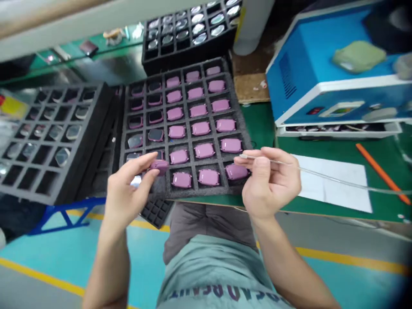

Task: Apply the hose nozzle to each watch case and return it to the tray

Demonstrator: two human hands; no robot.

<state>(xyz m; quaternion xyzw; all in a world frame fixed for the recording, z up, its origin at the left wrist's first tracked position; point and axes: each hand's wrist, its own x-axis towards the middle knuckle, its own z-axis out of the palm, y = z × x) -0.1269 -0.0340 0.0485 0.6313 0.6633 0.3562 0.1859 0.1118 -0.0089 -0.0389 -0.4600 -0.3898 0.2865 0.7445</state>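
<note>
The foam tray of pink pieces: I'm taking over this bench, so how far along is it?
Done-looking: most pockets of the foam tray hold pink-topped pieces. In hand: the left hand pinches one pink piece; the right hand holds a thin hose-fed wand. Left: the two left columns show dark-faced pieces.

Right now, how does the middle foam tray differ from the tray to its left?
The middle foam tray holds mostly pink rounded-square pieces, while the left tray holds glassy, silvery pieces. The middle tray has nearly every cell filled; the left tray has empty cells along its near rows. Both are black trays with rows of square cells.
</note>
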